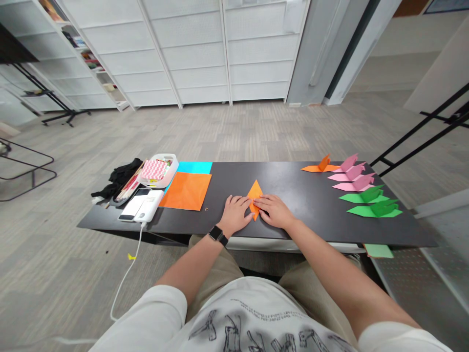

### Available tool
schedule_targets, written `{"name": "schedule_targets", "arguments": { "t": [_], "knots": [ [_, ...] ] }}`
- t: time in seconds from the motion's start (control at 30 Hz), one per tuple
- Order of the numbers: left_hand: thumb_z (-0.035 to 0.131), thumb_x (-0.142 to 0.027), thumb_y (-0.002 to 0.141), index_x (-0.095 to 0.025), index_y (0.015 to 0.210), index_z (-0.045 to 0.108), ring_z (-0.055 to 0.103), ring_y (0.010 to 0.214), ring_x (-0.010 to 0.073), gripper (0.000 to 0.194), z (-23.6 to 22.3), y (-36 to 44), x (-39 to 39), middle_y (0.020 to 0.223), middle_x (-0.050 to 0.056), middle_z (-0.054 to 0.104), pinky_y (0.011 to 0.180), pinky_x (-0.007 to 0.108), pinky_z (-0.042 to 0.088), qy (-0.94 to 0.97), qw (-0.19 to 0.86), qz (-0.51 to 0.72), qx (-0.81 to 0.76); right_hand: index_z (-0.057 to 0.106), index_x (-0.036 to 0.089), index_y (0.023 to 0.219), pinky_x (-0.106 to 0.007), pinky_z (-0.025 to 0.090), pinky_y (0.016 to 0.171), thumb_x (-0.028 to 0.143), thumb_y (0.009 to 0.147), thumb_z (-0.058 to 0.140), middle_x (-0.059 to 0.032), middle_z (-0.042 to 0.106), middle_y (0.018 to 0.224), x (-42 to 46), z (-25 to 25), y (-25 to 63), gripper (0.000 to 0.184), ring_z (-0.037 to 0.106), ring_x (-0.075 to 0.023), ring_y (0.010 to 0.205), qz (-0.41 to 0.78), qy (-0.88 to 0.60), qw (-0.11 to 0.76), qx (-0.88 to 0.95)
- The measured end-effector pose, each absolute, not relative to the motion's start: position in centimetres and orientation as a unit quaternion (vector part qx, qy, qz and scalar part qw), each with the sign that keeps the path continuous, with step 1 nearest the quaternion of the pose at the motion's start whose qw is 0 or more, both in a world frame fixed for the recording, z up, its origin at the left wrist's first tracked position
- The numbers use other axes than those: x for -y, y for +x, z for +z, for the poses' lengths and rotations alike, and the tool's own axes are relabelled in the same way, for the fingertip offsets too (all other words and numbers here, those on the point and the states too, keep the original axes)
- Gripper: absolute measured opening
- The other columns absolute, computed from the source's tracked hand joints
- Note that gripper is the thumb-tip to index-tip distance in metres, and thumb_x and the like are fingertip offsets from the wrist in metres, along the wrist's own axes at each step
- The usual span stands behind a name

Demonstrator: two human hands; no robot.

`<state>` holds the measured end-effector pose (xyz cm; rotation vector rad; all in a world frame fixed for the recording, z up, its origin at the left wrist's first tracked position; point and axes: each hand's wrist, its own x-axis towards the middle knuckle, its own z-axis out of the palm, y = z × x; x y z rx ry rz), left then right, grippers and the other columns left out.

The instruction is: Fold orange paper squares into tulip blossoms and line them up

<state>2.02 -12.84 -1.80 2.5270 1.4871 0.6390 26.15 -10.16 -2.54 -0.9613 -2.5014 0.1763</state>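
Observation:
A folded orange paper kite shape point(255, 191) lies on the dark table point(293, 186) in front of me. My left hand point(236, 214), with a black watch on its wrist, rests flat beside the paper's left edge, fingers pressing on it. My right hand point(275, 210) lies flat on the paper's right lower side, fingertips on the fold. Both hands press the paper down; neither lifts it.
Orange sheets point(186, 190) over a cyan sheet point(195, 167) lie to the left, with a white basket point(161, 168), a phone and white power bank point(141, 205) with cable, and black cloth. Finished orange point(321, 166), pink point(351, 177) and green point(372, 203) folded figures line the right end.

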Motion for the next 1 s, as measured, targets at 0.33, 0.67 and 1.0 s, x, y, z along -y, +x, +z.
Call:
{"name": "schedule_targets", "arguments": {
  "t": [0.33, 0.67, 1.0],
  "knots": [
    [0.073, -0.041, 0.093, -0.031, 0.151, 0.056, 0.05, 0.145, 0.0356, 0.061, -2.2, 2.0, 13.9, 0.156, 0.009, 0.06, 0.131, 0.07, 0.018, 0.826, 0.098, 0.22, -0.51, 0.07, 0.029, 0.143, -0.056, 0.05, 0.112, 0.02, 0.095, 0.062, -0.0063, 0.073, 0.14, 10.3, -2.5, 26.2, 0.049, 0.062, -0.032, 0.132, 0.067, -0.351, 0.222, 0.907],
    [0.075, -0.043, 0.091, -0.029, 0.158, 0.047, 0.047, 0.147, 0.0385, 0.074, -2.0, 2.0, 14.0, 0.159, 0.011, 0.057, 0.131, 0.076, 0.007, 0.832, 0.097, 0.219, -0.5, 0.07, 0.028, 0.141, -0.057, 0.05, 0.114, 0.021, 0.096, 0.06, -0.0081, 0.071, 0.142, 10.1, -2.7, 26.2, 0.047, 0.062, -0.0314, 0.132, 0.068, -0.342, 0.226, 0.91],
    [0.068, -0.043, 0.098, -0.032, 0.152, 0.054, 0.049, 0.146, 0.0348, 0.057, -2.0, 2.0, 14.0, 0.155, 0.008, 0.061, 0.132, 0.072, 0.009, 0.823, 0.104, 0.224, -0.512, 0.074, 0.028, 0.134, -0.059, 0.047, 0.115, 0.023, 0.095, 0.064, -0.0081, 0.07, 0.143, 10.1, -2.5, 26.3, 0.041, 0.057, -0.0332, 0.136, 0.059, -0.355, 0.232, 0.904]
  ]
}}
